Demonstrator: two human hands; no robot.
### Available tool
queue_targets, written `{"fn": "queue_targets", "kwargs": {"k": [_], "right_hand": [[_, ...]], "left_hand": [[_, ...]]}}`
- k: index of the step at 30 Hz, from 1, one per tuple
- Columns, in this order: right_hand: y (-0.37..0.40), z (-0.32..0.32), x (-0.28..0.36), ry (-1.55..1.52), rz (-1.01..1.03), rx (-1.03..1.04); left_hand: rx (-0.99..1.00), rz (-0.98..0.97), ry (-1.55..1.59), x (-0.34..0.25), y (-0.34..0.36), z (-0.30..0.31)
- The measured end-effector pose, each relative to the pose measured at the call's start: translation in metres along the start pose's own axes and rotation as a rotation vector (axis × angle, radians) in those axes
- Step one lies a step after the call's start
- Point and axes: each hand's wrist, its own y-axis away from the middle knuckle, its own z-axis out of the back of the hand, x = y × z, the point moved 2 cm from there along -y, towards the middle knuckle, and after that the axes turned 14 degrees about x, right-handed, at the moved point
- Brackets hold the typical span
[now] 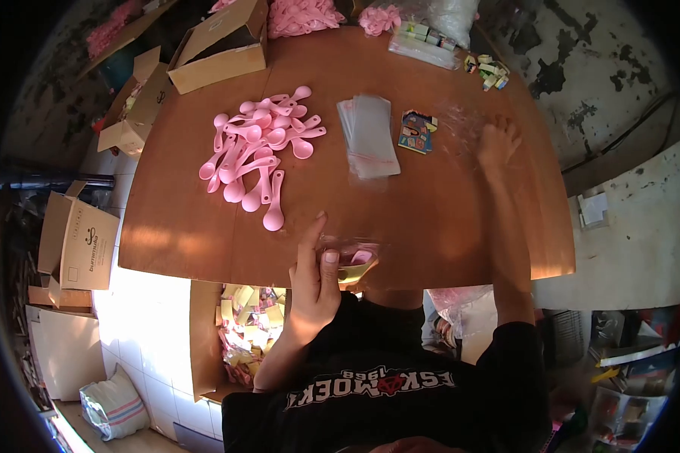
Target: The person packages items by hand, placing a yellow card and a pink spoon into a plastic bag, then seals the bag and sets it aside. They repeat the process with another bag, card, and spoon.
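Observation:
At the table's near edge, my left hand (315, 281) has its index finger stretched out and its thumb apart from it. Just right of that thumb lies a clear plastic bag (361, 246) with a pink spoon (363, 257) and a yellowish piece in it. Whether the thumb touches the bag is hard to tell. Far out to the right, my right hand (499, 142) is spread over the table beside crumpled clear plastic scraps (462, 127). A heap of pink spoons (261, 136) lies left of a stack of clear bags (369, 136) and a printed booklet (417, 132).
At the back are an open cardboard box (219, 64), a bag of pink pieces (304, 16), packed small boxes (427, 45) and loose ones (493, 73). Below the near edge, a carton (206, 340) holds filled packets. More boxes (87, 241) stand at left.

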Motion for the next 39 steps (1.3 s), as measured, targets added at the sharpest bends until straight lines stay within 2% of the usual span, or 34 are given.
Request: {"fn": "queue_targets", "kwargs": {"k": [2, 4, 6, 8, 11, 13, 14, 16, 17, 19, 20, 21, 22, 25, 27, 30, 31, 33, 34, 36, 37, 39], "right_hand": [[-0.005, -0.016, -0.022, -0.358, 0.212, -0.360], [0.004, -0.009, -0.010, -0.376, 0.300, -0.365], [0.028, -0.001, 0.009, -0.414, 0.361, -0.368], [0.052, 0.024, 0.038, -1.034, 0.432, 0.015], [0.080, 0.069, 0.057, -1.097, 0.478, -0.052], [0.069, 0.086, 0.031, -1.439, 0.846, 0.320], [0.063, 0.092, 0.020, -1.437, 0.847, 0.317], [0.069, 0.113, 0.024, -1.553, 1.353, 0.640], [0.056, 0.111, 0.024, -1.550, 1.354, 0.641], [0.018, 0.074, 0.005, -1.678, 0.617, 0.518], [-0.018, 0.043, -0.025, -1.171, 0.331, 0.275], [-0.041, 0.013, -0.057, -0.632, 0.141, 0.017], [-0.051, -0.006, -0.078, -0.562, 0.081, -0.088], [-0.050, -0.013, -0.083, -0.611, 0.146, -0.163], [-0.020, -0.018, -0.072, -0.642, 0.167, -0.178], [0.078, 0.029, 0.039, -0.841, 0.649, 0.314], [0.103, 0.037, 0.061, -0.603, 0.979, 0.363], [0.157, 0.040, 0.107, -0.717, 1.112, 0.388], [0.170, 0.036, 0.119, -0.720, 1.105, 0.389], [0.185, 0.032, 0.130, -0.765, 0.968, 0.428], [0.187, 0.040, 0.132, -0.766, 0.965, 0.436], [0.190, 0.066, 0.135, -0.795, 1.109, 0.067]], "left_hand": [[-0.022, -0.007, 0.019, 0.004, -0.001, 0.001], [-0.002, 0.004, 0.138, -0.001, 0.000, 0.002], [0.031, 0.014, 0.054, 0.001, -0.006, 0.001], [0.075, -0.020, 0.106, -0.007, -0.014, -0.006], [0.094, -0.028, 0.123, -0.002, -0.017, -0.013], [0.100, -0.038, 0.172, -0.001, -0.018, -0.016], [0.095, -0.026, 0.151, 0.001, -0.016, -0.017], [0.089, -0.015, 0.130, 0.004, -0.014, -0.017], [0.083, -0.020, 0.112, 0.005, -0.013, -0.017], [0.090, -0.018, 0.098, 0.005, -0.006, -0.015], [0.114, -0.048, 0.034, 0.002, -0.002, -0.013], [0.117, -0.099, -0.033, -0.001, -0.006, -0.011], [0.104, -0.114, -0.031, -0.002, -0.006, -0.008], [-0.024, -0.023, 0.169, -0.008, -0.004, -0.008], [0.015, -0.028, 0.073, -0.005, -0.011, -0.006], [0.062, -0.088, 0.003, 0.004, -0.023, -0.015], [0.056, -0.060, 0.027, 0.004, -0.027, -0.020], [0.051, -0.007, 0.032, 0.005, -0.033, -0.031], [0.055, -0.003, 0.035, 0.006, -0.034, -0.032], [0.127, -0.011, 0.103, 0.009, -0.035, -0.036], [0.124, -0.004, 0.105, 0.008, -0.036, -0.036], [0.111, -0.365, 0.295, 0.000, -0.039, -0.034]]}}
